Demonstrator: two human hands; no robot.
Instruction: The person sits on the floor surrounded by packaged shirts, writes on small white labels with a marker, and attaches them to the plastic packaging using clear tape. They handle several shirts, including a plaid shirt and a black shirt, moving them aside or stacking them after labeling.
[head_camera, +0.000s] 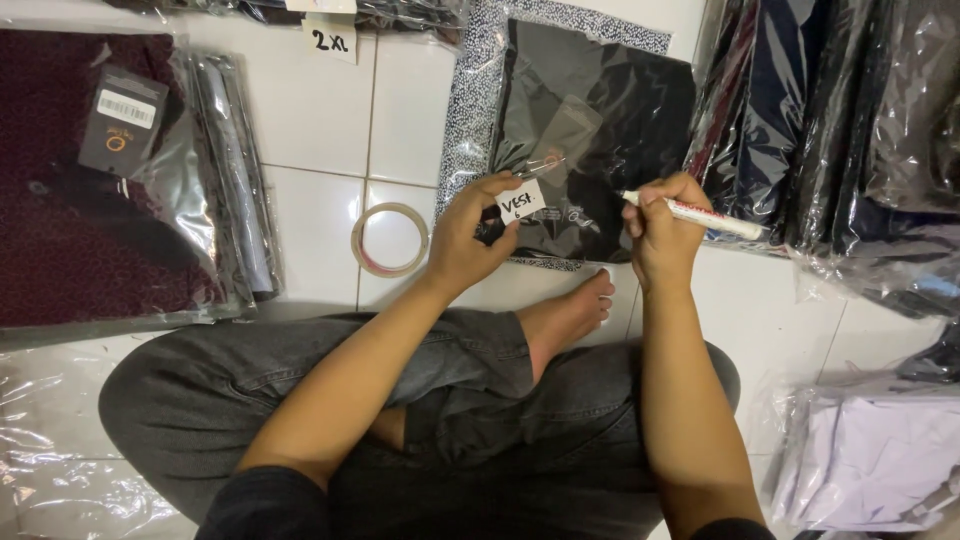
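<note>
Pinched in left hand (468, 235): small white label (521, 199), held over black bagged garment (590, 130) at 12 o'clock. White marker (695, 214) is gripped by right hand (663, 228). Tape roll (389, 239) lies at 9 o'clock of left hand.

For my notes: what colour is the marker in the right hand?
White marker, head view.

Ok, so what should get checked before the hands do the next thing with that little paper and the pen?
1. Left hand pinches the small white label: ok.
2. Right hand grips the white marker: ok.
3. Marker tip apart from the label: ok.
4. Writing on the label dry: cannot tell.
5. Black bagged garment lies flat on the floor in front: ok.
6. Tape roll lies beside the left hand: ok.
</note>
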